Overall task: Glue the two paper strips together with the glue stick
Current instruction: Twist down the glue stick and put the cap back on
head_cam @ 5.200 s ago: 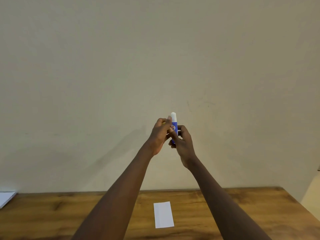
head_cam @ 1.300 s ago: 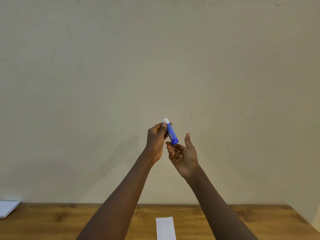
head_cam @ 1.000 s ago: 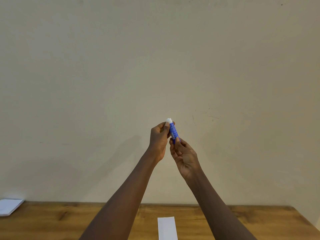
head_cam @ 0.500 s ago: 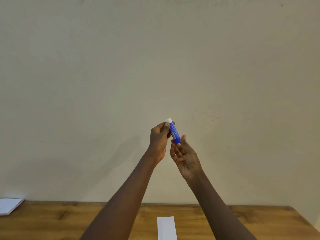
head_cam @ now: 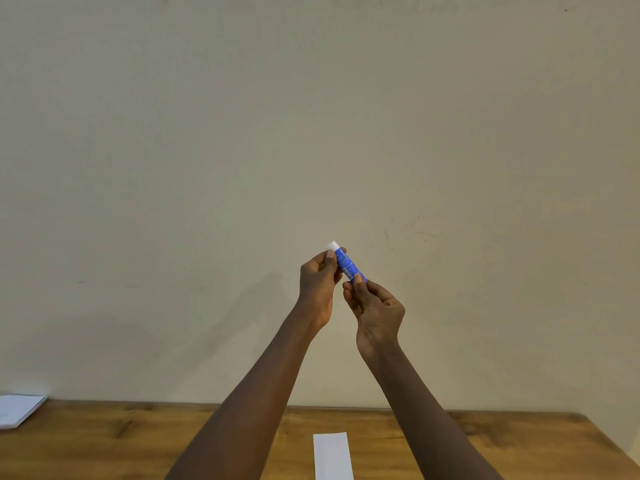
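Note:
A blue glue stick (head_cam: 345,264) with a white top end is held up in front of the wall, tilted with the white end up and to the left. My left hand (head_cam: 318,289) grips its upper part between thumb and fingers. My right hand (head_cam: 375,313) pinches its lower end with curled fingers. One white paper strip (head_cam: 332,457) lies flat on the wooden table (head_cam: 104,441) below my arms, its near end cut off by the frame edge. A second strip is not in sight.
A white pad of paper (head_cam: 19,410) lies at the table's far left edge against the wall. The plain beige wall fills most of the view. The table's right corner (head_cam: 588,431) shows at the lower right.
My right hand, lying open under the glue stick half a second ago, has curled its fingers round the stick's lower end. The left hand and stick have stayed in place.

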{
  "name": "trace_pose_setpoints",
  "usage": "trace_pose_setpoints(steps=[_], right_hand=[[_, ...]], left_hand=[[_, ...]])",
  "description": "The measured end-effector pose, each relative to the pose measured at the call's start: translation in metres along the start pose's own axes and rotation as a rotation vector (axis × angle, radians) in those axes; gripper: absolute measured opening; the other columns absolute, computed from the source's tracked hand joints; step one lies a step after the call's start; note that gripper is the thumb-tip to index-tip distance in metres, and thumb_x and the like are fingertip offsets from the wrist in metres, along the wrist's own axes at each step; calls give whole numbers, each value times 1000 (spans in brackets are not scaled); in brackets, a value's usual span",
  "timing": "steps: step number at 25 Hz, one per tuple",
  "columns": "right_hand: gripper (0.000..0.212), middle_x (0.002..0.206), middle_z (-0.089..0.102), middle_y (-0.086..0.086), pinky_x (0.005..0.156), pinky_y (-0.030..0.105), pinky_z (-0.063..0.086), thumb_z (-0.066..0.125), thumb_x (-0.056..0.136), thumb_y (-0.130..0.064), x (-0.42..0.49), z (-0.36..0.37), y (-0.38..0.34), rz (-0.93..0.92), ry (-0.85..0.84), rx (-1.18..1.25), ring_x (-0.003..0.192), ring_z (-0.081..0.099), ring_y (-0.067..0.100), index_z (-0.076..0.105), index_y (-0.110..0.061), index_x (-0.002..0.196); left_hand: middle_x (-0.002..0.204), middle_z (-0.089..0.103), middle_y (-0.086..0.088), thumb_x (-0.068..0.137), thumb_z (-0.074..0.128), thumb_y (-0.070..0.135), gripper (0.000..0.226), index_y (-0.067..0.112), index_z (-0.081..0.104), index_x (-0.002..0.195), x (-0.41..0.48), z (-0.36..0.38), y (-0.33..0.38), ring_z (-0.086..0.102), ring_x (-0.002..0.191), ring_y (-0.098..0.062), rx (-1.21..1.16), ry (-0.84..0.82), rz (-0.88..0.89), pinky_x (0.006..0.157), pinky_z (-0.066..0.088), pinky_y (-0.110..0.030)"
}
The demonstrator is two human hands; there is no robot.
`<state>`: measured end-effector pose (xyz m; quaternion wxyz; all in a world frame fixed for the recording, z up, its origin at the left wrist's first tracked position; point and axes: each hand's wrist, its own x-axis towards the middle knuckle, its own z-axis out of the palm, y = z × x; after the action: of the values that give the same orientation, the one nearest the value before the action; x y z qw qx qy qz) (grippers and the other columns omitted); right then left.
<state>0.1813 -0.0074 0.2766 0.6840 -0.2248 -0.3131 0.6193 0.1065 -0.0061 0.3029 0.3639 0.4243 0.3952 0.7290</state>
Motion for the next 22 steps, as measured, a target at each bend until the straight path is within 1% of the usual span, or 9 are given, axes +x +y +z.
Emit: trace_pose_setpoints(steps=[3,4,6,8,10,12,16,19,22], right_hand=[[3,80,63,14,60,21,59,59,80,-1,-2,-1,-3,71,16,100,58,67,14,60,0,83],[2,81,63,14,62,22,59,59,81,-2,-3,-4,-4,114,20,146,63,67,16,60,-2,82],[2,84,62,15,62,23,59,57,82,-3,-5,-11,-3,181,22,186,68,65,18,60,-3,81],[3,85,62,17,59,22,59,57,81,-1,-9,-16,0,216,7,164,63,67,18,59,-2,83],[7,83,63,17,58,22,59,58,81,0,-12,-16,4,227,-4,128,58,68,16,60,0,87],[10,80,64,17,58,22,59,58,80,1,-12,-15,5,221,5,97,57,68,16,60,1,90],[4,78,65,16,59,23,59,60,79,-1,-9,-14,6,200,38,100,56,68,17,61,-4,78],[4,77,65,17,56,22,59,61,78,1,-9,-13,5,182,52,111,55,69,17,60,-2,76],[5,75,64,17,55,22,58,61,77,2,-9,-10,5,160,74,116,54,68,17,60,-2,74]], left_hand=[[93,57,-6,96,36,19,28,5,59,101,-1,0,4,54,85,-17,-192,-54,-120,89,45,-30],[102,57,-9,96,35,20,29,6,58,107,0,-1,6,54,89,-18,-298,-47,-165,92,43,-30],[130,50,-14,97,30,19,37,5,45,128,4,-6,9,51,111,-22,-445,7,-206,104,34,-33],[140,43,-16,98,26,14,38,6,37,134,8,-9,13,42,128,-24,-489,31,-198,108,29,-35],[139,42,-15,97,28,9,37,6,39,132,10,-9,17,40,129,-22,-428,15,-159,102,34,-33],[136,44,-12,96,31,6,34,6,45,127,11,-11,18,42,121,-18,-252,-29,-87,96,36,-30],[122,50,-7,95,32,4,32,7,52,119,12,-16,18,44,112,-15,89,-107,5,96,38,-28],[110,53,-6,95,31,4,32,5,53,118,15,-20,17,48,107,-15,233,-125,-7,98,37,-29],[89,55,-4,95,31,6,33,4,50,122,10,-18,9,50,93,-15,205,-156,-18,92,39,-26]])
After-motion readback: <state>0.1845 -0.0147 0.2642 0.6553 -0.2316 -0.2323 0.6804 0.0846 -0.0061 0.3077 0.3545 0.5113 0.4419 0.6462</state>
